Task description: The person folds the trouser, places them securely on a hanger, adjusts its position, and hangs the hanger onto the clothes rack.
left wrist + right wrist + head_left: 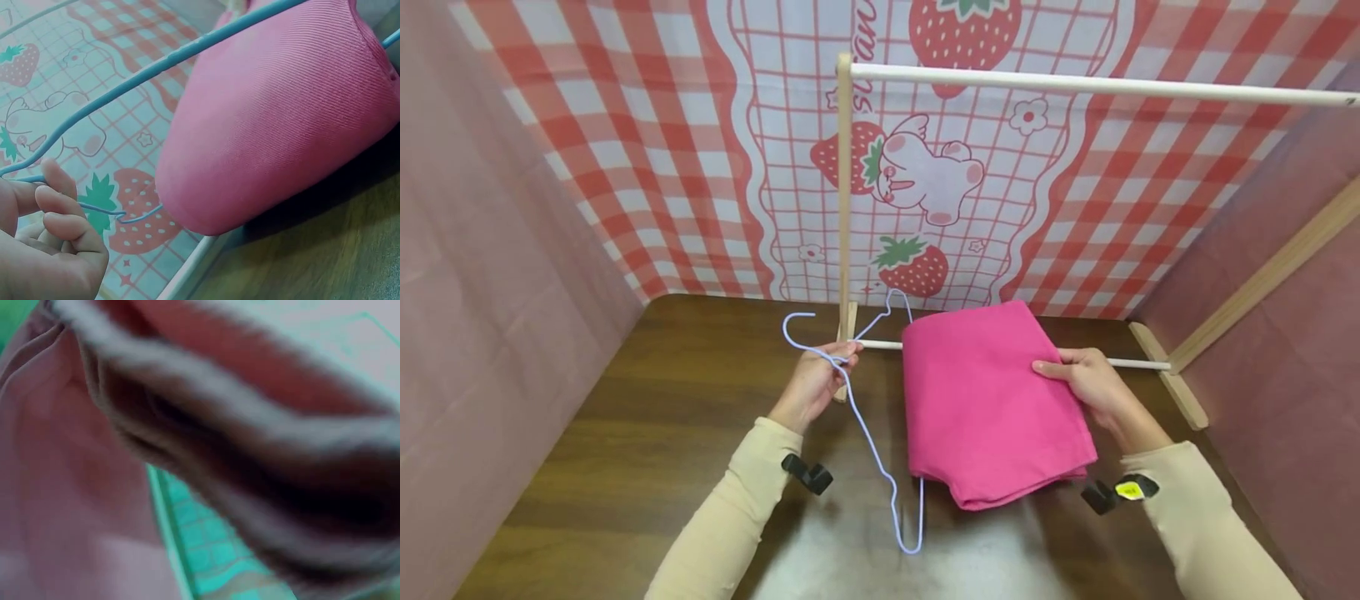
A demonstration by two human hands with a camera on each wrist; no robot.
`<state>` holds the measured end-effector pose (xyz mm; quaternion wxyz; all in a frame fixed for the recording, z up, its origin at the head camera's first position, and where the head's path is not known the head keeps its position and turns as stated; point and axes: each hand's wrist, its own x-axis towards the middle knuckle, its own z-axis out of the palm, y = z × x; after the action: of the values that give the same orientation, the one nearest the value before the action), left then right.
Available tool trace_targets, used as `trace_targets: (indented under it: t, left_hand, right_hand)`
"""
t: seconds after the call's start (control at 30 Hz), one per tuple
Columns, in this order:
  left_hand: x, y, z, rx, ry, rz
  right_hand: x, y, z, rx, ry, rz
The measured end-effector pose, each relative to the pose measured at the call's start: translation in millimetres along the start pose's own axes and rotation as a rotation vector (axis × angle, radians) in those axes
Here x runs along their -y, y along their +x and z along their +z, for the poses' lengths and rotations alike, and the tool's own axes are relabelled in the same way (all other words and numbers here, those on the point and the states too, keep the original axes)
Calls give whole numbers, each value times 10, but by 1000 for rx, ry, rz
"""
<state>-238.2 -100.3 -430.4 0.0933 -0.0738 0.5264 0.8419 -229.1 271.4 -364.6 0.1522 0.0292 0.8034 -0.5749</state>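
Observation:
A light blue wire clothes hanger (868, 437) is held near its hook by my left hand (820, 379), its fingers curled at the hanger's neck. In the left wrist view the hanger (144, 72) crosses in front of folded pink cloth (281, 119). That pink cloth (992, 400) hangs over the far part of the hanger, folded in layers. My right hand (1093, 383) pinches its right edge, thumb on top and the other fingers hidden behind. Blurred cloth layers (250, 444) fill much of the right wrist view; no hand shows there.
Behind the hands stands a rack with a white top rail (1075, 82), a wooden left post (844, 200), a slanting right post (1262, 283) and a low white bar (1138, 364). It rests on a brown wooden table (625, 467). A strawberry-print cloth (647, 142) hangs behind.

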Motion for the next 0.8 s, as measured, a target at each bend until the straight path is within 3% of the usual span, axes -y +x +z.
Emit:
trace_targets:
  t: [0.23, 0.47, 0.8]
  left_hand:
    - [46, 21, 20, -24, 60, 3]
    - [91, 25, 20, -24, 104, 11]
    - [181, 51, -12, -47, 140, -31]
  right_hand:
    - [-420, 18, -86, -3, 7, 70]
    - [-745, 48, -92, -31, -211, 90]
    - [-962, 84, -105, 33, -142, 203]
